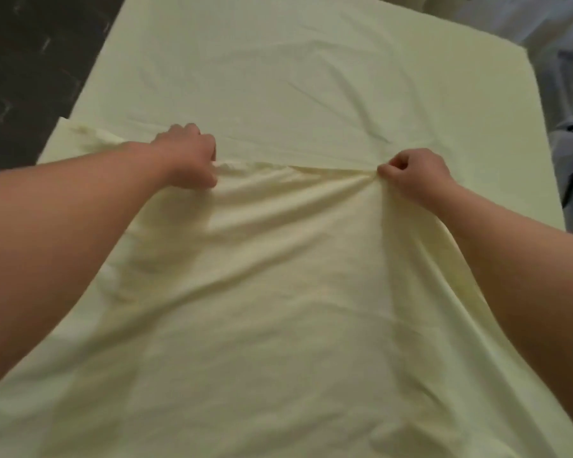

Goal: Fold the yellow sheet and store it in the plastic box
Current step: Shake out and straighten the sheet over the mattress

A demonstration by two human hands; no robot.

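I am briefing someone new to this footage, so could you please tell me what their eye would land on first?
The pale yellow sheet fills nearly the whole view, spread flat. At mid-frame, the left hand and right hand each hold a closed grip on a folded edge of it, drawing creases between them. Dark floor shows at the upper left, and pale patterned fabric lies at the right edge.

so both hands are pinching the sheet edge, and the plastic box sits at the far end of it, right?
Not the box: the head view shows no plastic box anywhere. The rest holds: the left hand and right hand are both closed on the edge of the sheet.
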